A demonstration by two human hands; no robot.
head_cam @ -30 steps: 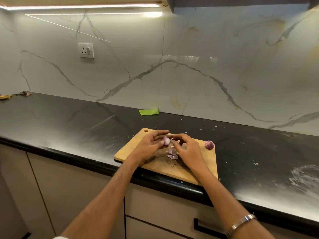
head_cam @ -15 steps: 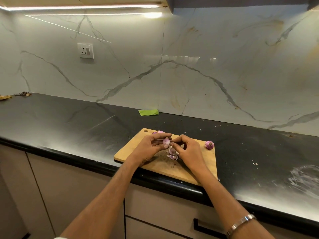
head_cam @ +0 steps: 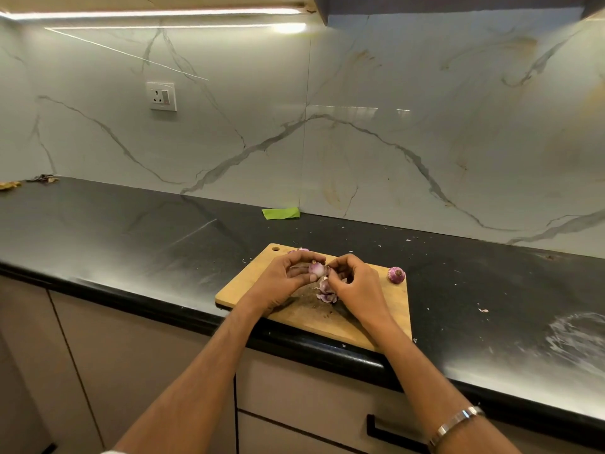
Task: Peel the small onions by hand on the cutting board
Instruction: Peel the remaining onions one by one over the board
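Head view: a wooden cutting board (head_cam: 248,290) lies on the black counter (head_cam: 131,231), its near edge along the counter's front rim. Above the board's middle, the left hand (head_cam: 284,280) grips a small onion (head_cam: 317,268), fingers (head_cam: 307,257) curled over its top and thumb beneath. The right hand (head_cam: 357,286) meets it from 3 o'clock, thumb and forefinger pinching at the onion's skin. Directly below the held onion, a small heap of purple peels (head_cam: 325,291) lies on the board. Another onion (head_cam: 396,275), unpeeled, sits at the board's 2 o'clock corner. More purple pieces (head_cam: 302,249) show at the board's far edge, behind the left hand. A green scrap (head_cam: 281,213) lies at the counter's back, touching the marble wall.
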